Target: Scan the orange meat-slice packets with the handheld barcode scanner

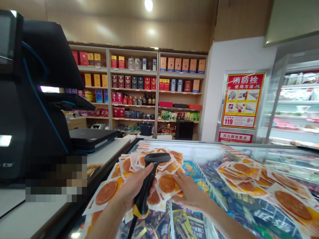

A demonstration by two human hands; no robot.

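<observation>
My left hand is wrapped round the handle of a black barcode scanner with a yellow base, and its head points away from me over the packets. A cable runs down from the handle. My right hand grips the right edge of a flat packet holding a round orange-brown patty, just right of the scanner. Around both hands lie several similar packets, overlapping on the glass top of a chest freezer. The left hand's fingertips are partly hidden behind the scanner.
More patty packets lie in a second pile on the glass to the right. On the left, a black checkout terminal stands on a white counter. Shelves of boxed goods line the back wall; a lit display fridge stands at right.
</observation>
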